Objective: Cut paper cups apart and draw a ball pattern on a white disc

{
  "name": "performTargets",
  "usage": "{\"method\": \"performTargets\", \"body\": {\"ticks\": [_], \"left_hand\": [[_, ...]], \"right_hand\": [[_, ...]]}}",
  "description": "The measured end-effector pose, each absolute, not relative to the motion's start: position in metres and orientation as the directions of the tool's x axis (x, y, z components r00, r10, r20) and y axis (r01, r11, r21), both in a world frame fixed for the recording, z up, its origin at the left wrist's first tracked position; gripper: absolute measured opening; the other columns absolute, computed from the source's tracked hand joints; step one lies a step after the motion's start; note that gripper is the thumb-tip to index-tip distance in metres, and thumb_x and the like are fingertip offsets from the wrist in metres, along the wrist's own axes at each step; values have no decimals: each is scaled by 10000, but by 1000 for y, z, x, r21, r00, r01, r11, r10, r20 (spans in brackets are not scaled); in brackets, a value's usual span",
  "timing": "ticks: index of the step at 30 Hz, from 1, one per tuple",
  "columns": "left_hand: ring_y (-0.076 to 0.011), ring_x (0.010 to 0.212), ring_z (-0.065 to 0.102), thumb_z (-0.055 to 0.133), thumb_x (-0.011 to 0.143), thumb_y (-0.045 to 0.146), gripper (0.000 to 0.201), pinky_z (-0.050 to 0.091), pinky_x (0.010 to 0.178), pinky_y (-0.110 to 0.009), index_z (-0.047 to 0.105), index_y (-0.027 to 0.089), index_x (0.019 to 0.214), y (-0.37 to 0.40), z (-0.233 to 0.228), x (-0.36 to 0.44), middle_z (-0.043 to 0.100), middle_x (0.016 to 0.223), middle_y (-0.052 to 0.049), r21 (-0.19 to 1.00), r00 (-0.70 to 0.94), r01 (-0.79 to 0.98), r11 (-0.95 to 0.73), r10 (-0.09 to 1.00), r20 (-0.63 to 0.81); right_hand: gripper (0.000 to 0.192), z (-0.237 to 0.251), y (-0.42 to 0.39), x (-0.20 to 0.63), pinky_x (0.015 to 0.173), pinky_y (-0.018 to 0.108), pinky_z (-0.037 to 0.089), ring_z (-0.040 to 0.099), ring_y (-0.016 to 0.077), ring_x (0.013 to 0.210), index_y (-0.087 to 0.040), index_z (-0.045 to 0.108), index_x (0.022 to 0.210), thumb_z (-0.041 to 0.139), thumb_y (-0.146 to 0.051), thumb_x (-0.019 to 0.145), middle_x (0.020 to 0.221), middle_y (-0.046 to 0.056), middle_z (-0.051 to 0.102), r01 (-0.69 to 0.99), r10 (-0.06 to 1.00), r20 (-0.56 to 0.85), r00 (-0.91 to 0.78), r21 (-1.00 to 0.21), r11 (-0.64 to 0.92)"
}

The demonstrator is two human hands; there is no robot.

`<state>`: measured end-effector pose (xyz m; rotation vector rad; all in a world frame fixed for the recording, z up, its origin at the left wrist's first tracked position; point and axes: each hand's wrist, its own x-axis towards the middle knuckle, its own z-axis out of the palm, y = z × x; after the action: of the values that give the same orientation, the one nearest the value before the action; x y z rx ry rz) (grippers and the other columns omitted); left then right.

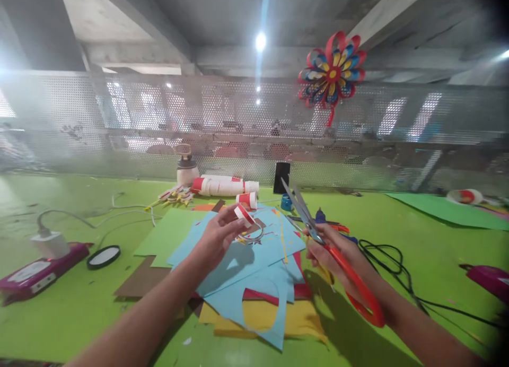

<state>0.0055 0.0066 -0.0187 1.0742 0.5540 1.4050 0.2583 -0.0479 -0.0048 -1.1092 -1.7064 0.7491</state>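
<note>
My left hand [218,233] pinches a cut piece of a red-and-white paper cup [244,215]; a thin curved strip shows just below it. Behind that piece stands another small red-and-white cup [247,200]. In my right hand [324,245] is a pair of scissors [305,213] with orange-red handles, blades pointing up and slightly parted, apart from the cup piece. Beneath both hands lie overlapping sheets of blue paper [234,269], the front one with a large round hole. Yellow paper [238,324] pokes out under the blue.
At the back are stacked paper cups [222,187], a sprayer bottle [186,171], a dark phone-like slab [281,177] and a blue jar [286,201]. A power strip [43,274] sits left, a black cable [393,266] right. A paper flower [333,74] hangs on the mesh screen.
</note>
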Motion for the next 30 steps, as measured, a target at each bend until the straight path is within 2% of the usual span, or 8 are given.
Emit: {"method": "performTargets", "body": {"ticks": [2,5,9,14,18,22,24,30], "left_hand": [[-229,968,671,776,702,191,398,490,969,-412,626,148,1068,4,-15,7,695,1045,-108,829,142,-533,-169,948,285],[-221,960,676,782,690,190,432,504,956,-405,573,162,1067,0,-8,8,691,1024,-98,801,95,-562,-207,945,312],[-206,948,680,796,667,185,524,519,919,-377,518,211,1110,-6,2,8,668,1051,-66,784,30,-551,-285,933,360],[-188,954,670,805,649,169,508,532,895,-343,499,253,1046,-9,8,7,655,1080,-22,759,-55,-475,-445,876,480],[-172,944,669,782,682,147,480,547,832,-298,484,251,1044,-11,6,11,670,1008,-11,741,-111,-331,-584,804,584],[-151,948,669,751,709,93,471,545,842,-275,496,231,1079,-17,2,19,670,1046,-38,653,-113,-215,-726,683,721],[-138,937,670,739,721,78,475,548,843,-263,501,233,1101,-19,-1,22,666,1050,-35,644,-89,-219,-733,672,735],[-145,1034,644,764,718,103,578,547,868,-240,477,251,1198,-19,-4,21,624,1163,-38,716,-107,-207,-667,743,661]], "right_hand": [[398,2,-44,252,583,304,492,586,181,637,-238,567,1068,563,-572,850,778,32,626,352,899,372,-232,-829,434],[423,12,-38,238,580,303,474,604,197,690,-225,546,1071,578,-577,839,804,45,642,387,889,341,-306,-809,443],[426,16,-32,216,566,301,465,606,195,668,-213,535,1062,567,-577,842,773,35,637,381,893,326,-310,-818,430],[404,9,-29,202,552,296,450,566,176,627,-221,546,1034,580,-569,832,769,21,626,398,886,351,-303,-798,452],[404,8,-39,200,663,329,500,599,205,755,-208,564,1055,602,-542,830,869,44,636,424,902,359,-240,-797,430],[406,9,-48,203,745,348,505,611,230,886,-181,564,1089,627,-489,831,1024,83,645,475,910,357,-212,-776,416],[420,8,-49,204,757,352,503,610,232,896,-176,559,1103,624,-491,832,1040,88,643,491,906,363,-219,-761,424],[437,4,-47,205,764,365,496,606,241,903,-171,553,1101,614,-506,826,1042,97,639,501,914,336,-229,-764,407]]}}
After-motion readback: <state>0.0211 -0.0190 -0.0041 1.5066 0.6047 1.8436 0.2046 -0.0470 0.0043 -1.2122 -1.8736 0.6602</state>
